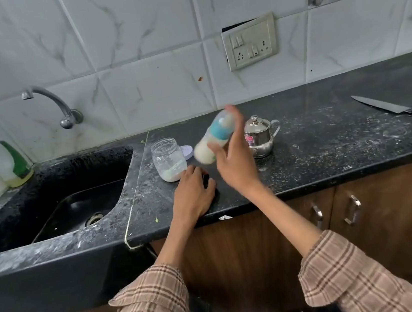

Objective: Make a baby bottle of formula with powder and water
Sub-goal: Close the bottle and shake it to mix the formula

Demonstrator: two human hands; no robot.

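My right hand (234,162) grips a baby bottle (213,139) in the air above the counter. The bottle is blurred and tilted, its blue collar and clear cap pointing up to the right, with milky white liquid in its lower part. My left hand (192,191) lies palm down on the black counter (329,145), fingers curled, holding nothing. Just beyond that hand stands an open glass powder jar (168,159) with white powder and a scoop at the bottom. Its pale purple lid (187,151) lies behind it. A small steel lidded pot (260,135) stands to the right of the bottle.
A black sink (74,199) with a wall tap (48,103) lies to the left. A plastic soap bottle (3,159) stands at the sink's back corner. A large knife (398,109) rests on the counter at the far right. Wooden cupboard doors (364,213) are below.
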